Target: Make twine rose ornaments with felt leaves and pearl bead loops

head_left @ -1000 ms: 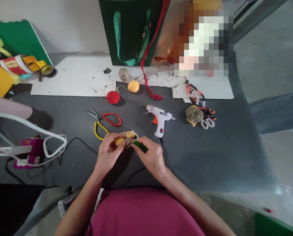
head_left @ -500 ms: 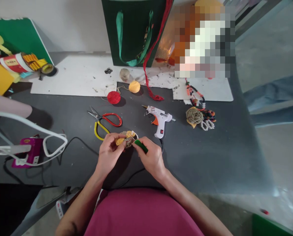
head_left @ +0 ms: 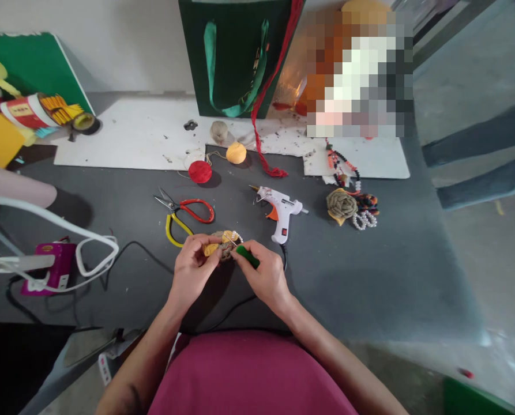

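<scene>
Between my two hands is a small yellow and brown crocheted piece (head_left: 211,249) with white beads along its upper right edge. My left hand (head_left: 192,266) pinches it from the left side. In my right hand (head_left: 264,272) is a green-handled tool (head_left: 247,256), whose thin metal shaft points up and left across the piece. Whether the tip goes into the yarn is too small to tell. Scissors (head_left: 180,211) with one red and one yellow handle lie just above my left hand. Above my right hand rests a white glue gun (head_left: 282,213).
A red yarn ball (head_left: 200,172), a yellow one (head_left: 236,153) and a beige one (head_left: 218,131) sit farther back. A green bag (head_left: 235,57) stands behind them. Right: a brown crocheted flower (head_left: 342,204) with beads. Left: a purple power block (head_left: 49,268) with white cables.
My right hand and the green-handled tool have shifted very slightly left. At the far right, a person's legs have moved. My left hand stays in place.
</scene>
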Motion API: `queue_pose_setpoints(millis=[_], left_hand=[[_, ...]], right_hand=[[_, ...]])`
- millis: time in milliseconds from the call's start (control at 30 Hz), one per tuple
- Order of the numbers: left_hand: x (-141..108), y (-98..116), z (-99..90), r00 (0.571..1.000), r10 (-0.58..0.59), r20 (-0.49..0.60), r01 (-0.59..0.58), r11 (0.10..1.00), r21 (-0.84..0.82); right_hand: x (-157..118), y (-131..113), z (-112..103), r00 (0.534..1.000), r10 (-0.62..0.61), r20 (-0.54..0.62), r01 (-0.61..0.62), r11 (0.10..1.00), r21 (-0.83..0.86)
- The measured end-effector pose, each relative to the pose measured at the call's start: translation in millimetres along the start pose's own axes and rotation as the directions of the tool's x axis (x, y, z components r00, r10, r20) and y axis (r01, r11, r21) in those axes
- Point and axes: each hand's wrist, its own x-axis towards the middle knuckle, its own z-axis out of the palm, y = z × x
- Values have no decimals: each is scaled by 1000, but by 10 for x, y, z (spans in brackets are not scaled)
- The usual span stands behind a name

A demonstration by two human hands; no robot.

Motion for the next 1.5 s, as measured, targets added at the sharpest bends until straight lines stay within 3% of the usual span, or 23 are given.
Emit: queue_pose_setpoints(millis=[333,733,967,1133,1367,1500], left_hand=[[-9,-42,9,999,27,-30,-27,1000,-2],[-59,-127,-56,996,72,61,-80,986,147],[-79,-142,-45,993,112,37,-117,976,183],[-84,-131,-28,992,125,22,-126,971,203],[-78,-100,-17,991,136,11,-135,963,233],[-79,-92,-15,990,143,17,-143,956,258]], right_hand=[[-54,45,-188,999,35,-4,-35,997,-70],[28,82,-59,995,-94,28,94,995,-17],[30,61,-157,992,121,36,-123,991,49],[30,41,-174,972,233,22,-233,954,187],[58,55,-100,962,267,64,-269,873,406],[54,35,-84,977,208,47,-211,919,332]])
